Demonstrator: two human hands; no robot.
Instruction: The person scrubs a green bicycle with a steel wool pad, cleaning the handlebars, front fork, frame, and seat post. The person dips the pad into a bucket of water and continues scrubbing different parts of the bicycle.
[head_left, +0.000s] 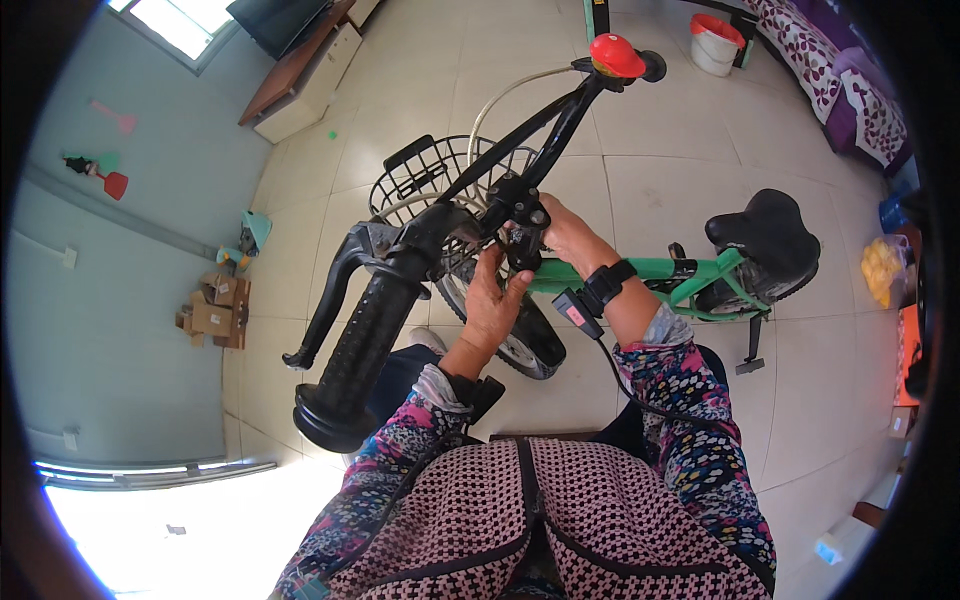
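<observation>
A small green bicycle stands before me, its black handlebar (559, 135) running from the lower left to the upper right. My left hand (489, 300) is at the front of the head tube (523, 251), just below the stem (517, 202); its thumb lies by the tube's lower end. From the other side my right hand (561, 225) reaches in behind the stem, its fingertips mostly hidden. Whether either hand grips a small part there cannot be seen. A black wire basket (409, 176) and the front wheel (536, 330) are close to both hands.
The black rubber grip (360, 352) and brake lever (330, 300) jut toward me on the left. A red bell (615, 54) tops the far bar end. Beyond the green frame (630, 271) is the saddle (769, 232). Cardboard boxes (214, 307) stand by the wall.
</observation>
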